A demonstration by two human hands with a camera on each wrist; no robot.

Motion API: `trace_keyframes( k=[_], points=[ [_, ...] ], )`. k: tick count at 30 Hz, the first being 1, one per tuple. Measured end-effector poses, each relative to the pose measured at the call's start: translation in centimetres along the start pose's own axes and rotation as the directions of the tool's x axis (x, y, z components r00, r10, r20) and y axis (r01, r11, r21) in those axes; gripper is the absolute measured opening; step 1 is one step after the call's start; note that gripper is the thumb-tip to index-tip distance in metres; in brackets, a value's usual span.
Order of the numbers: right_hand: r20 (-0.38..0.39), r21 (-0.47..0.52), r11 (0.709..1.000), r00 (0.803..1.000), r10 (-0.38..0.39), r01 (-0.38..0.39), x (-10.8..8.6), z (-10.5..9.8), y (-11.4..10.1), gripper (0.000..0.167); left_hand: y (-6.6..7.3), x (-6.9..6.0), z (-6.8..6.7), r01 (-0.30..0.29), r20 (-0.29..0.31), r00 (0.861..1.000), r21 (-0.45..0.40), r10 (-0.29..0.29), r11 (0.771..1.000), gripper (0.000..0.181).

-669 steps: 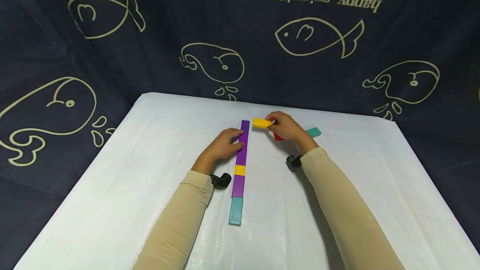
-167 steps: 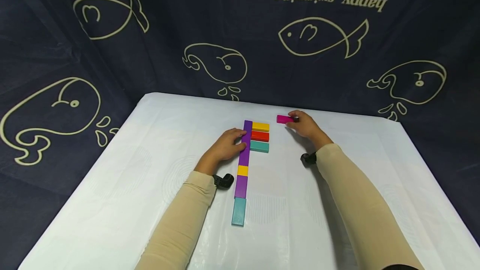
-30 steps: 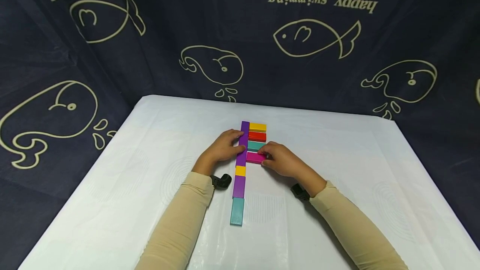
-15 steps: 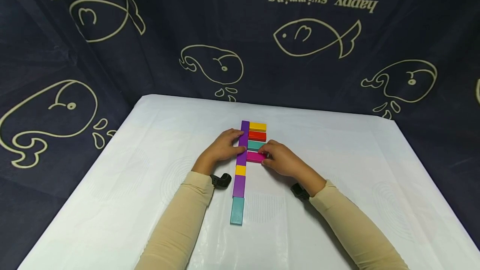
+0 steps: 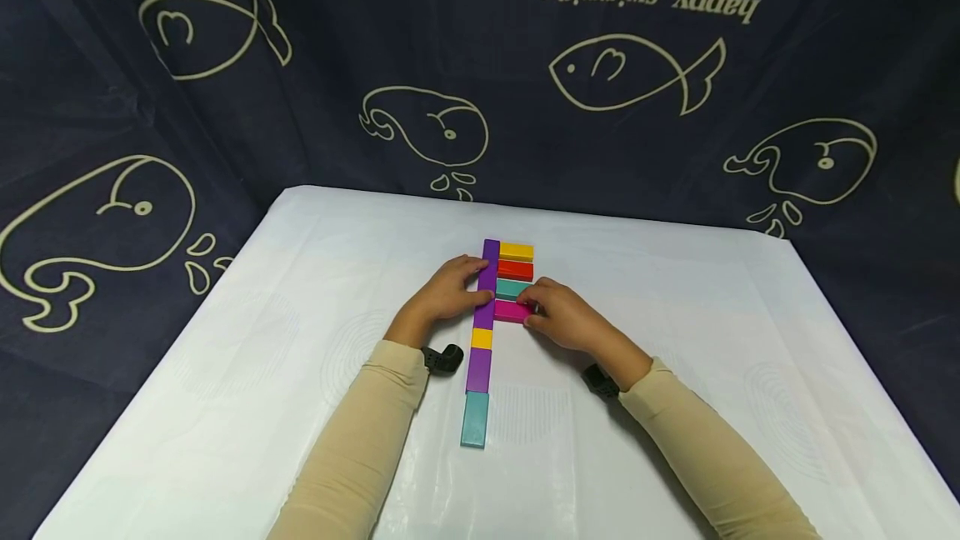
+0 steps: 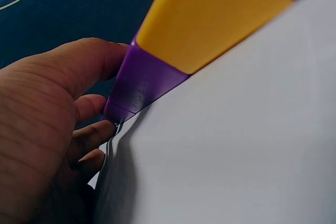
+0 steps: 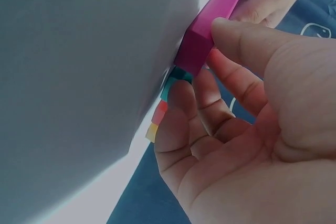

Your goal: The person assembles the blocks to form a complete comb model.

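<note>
A line of wooden-looking blocks runs toward me: a long purple section (image 5: 483, 315), a small yellow block (image 5: 482, 339), a shorter purple block (image 5: 477, 370) and a teal block (image 5: 474, 420). Fingertips and thumb of my left hand (image 5: 447, 290) rest on the long purple section from its left side. Off its right side stick a yellow block (image 5: 517, 252), a red block (image 5: 515, 270), a teal block (image 5: 510, 290) and a magenta block (image 5: 512, 312). My right hand (image 5: 562, 317) pinches the magenta block's right end, which the right wrist view shows between thumb and finger.
White sheeting covers the table (image 5: 360, 457). Behind it hangs a dark blue cloth (image 5: 315, 140) printed with fish and whales. Black wrist cameras sit on the left wrist (image 5: 444, 359) and the right wrist (image 5: 600, 380).
Since the oldest frame, yellow, red, teal and magenta blocks have come to lie against the purple section's right side. Over the last second both hands have barely moved.
</note>
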State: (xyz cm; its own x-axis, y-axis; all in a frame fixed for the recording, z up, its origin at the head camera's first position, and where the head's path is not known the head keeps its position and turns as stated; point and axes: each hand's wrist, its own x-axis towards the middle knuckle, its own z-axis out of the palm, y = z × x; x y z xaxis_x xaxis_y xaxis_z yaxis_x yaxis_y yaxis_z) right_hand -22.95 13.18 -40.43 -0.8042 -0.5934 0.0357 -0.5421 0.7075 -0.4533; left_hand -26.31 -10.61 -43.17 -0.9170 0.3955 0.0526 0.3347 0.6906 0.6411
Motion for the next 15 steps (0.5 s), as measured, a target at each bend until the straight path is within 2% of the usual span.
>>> trace_keyframes(
  k=[6,10,13,15],
  points=[
    [0.006,0.024,1.000,1.000,0.012,-0.012,0.0,-0.2,-0.2,0.026,0.0,-0.1,0.0,0.013,-0.002,1.000,-0.001,-0.013,1.000,0.064],
    [-0.007,0.081,0.995,0.999,0.052,-0.051,-0.2,-0.7,-0.2,0.028,0.1,-0.4,0.1,0.050,-0.015,0.999,-0.031,-0.051,0.998,0.064],
    [-0.019,0.118,0.990,0.996,0.085,-0.082,-0.6,-1.3,0.2,0.030,0.1,-0.5,0.1,0.075,-0.050,0.995,-0.112,-0.081,0.991,0.060],
    [-0.029,0.130,0.988,0.996,0.086,-0.081,-1.0,-1.8,0.7,0.031,0.0,-0.5,0.2,0.086,-0.095,0.990,-0.173,-0.103,0.981,0.056]
  ],
)
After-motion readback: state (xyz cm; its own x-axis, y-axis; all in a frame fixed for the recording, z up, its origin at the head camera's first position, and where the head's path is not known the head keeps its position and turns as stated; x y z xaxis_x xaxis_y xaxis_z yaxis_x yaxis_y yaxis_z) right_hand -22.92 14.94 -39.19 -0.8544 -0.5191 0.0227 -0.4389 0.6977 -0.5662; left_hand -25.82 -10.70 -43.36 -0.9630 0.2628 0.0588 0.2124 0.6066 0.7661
